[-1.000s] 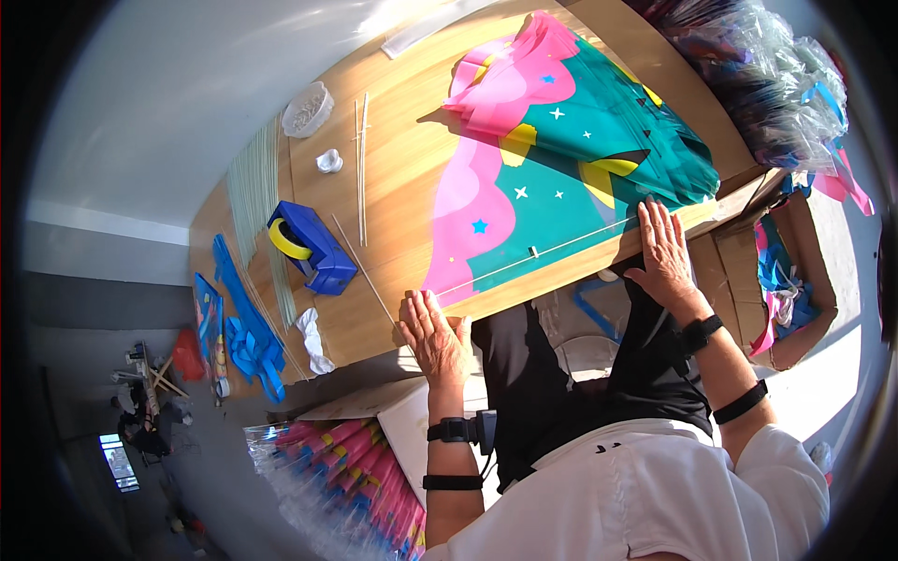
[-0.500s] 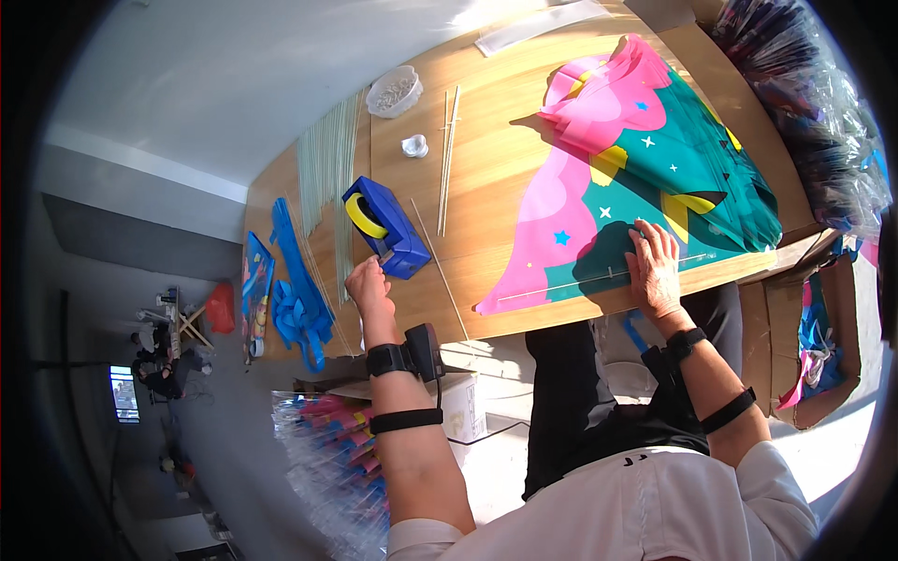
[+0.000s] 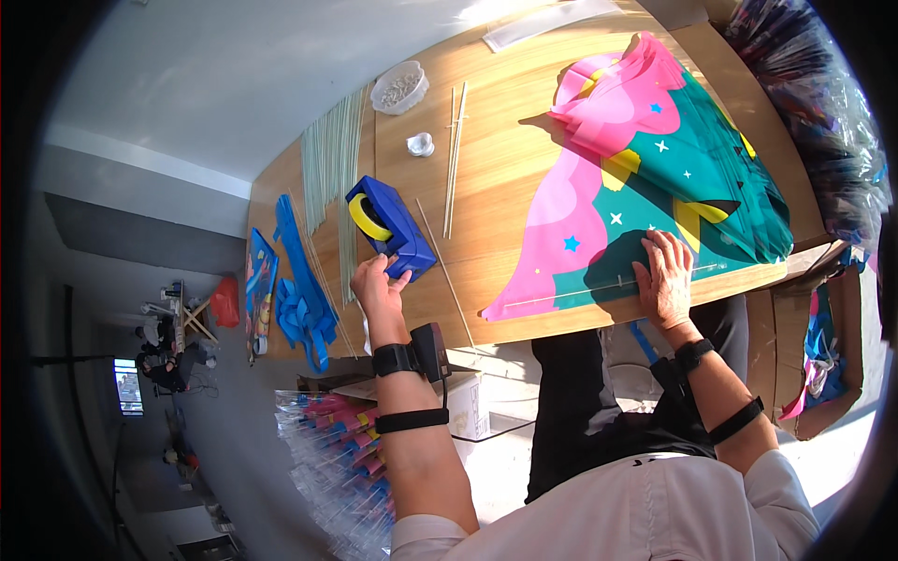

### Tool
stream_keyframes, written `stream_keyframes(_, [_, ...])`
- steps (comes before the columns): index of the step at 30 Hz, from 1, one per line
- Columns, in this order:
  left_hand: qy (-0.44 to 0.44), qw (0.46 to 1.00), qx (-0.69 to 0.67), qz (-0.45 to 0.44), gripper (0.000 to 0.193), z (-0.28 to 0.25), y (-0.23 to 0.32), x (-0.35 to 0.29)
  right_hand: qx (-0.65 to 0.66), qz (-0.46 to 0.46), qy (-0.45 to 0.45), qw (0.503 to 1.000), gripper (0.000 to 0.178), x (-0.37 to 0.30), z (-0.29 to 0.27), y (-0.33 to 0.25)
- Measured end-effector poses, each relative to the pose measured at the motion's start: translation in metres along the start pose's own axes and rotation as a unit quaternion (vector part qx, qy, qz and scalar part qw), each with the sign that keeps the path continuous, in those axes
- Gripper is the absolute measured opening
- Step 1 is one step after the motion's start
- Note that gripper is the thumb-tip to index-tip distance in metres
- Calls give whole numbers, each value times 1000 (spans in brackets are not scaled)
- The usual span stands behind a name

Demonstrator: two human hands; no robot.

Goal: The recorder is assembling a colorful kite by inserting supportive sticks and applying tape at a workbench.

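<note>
The fingers of the left hand (image 3: 377,288) are bent, with the thumb and first finger close together. They are right at the front end of a blue tape holder (image 3: 404,229). I cannot tell if they pinch a bit of tape. The fingers of the right hand (image 3: 666,280) are stretched out, a little apart, and lie on top of a pink and green sheet (image 3: 652,178). They press down on it and grip nothing.

The sheet is under the right fingers, spreads out to their left, and bunches up in folds past their tips. A thin rod (image 3: 580,290) runs along its near edge and goes under the right hand.

Just past the left fingers, a yellow tape roll (image 3: 369,227) sits in the holder. Just to their right is a thin stick (image 3: 444,269). Farther past them are a white lump (image 3: 420,144) and a clear bowl (image 3: 382,101) of little bits. To their left are a blue ribbon heap (image 3: 301,313) and many pale rods (image 3: 329,154). All these are on a wooden table (image 3: 510,140).
</note>
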State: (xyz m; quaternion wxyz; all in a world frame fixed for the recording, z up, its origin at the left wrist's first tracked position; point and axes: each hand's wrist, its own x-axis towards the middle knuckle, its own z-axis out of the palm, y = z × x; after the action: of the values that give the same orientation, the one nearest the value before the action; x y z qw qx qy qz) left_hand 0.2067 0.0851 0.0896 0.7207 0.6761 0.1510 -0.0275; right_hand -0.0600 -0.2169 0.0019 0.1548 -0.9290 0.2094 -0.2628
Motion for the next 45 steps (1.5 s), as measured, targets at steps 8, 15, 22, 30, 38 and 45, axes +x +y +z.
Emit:
stream_keyframes(8, [-44, 988, -130, 76, 5, -23, -33, -3, 8, -3, 3, 1000, 41, 1, -1, -2])
stream_keyframes(15, [97, 994, -47, -27, 7, -5, -27, -20, 4, -3, 4, 1000, 40, 1, -2, -1])
stream_keyframes(22, [-61, 960, -158, -224, 13, -20, -49, 11, 5, -7, 6, 1000, 40, 1, -3, -4])
stream_keyframes(30, [140, 984, 62, 95, 18, 10, -29, -34, 6, -9, 8, 1000, 41, 1, -3, -1])
stream_keyframes(38, [82, 980, 171, 60, 48, 6, 7, 13, 11, -1, 2, 1000, 41, 2, -3, -1])
stream_keyframes(45, [119, 990, 82, 3, 45, 6, 8, 17, 10, -1, 0, 1000, 41, 1, -3, -1])
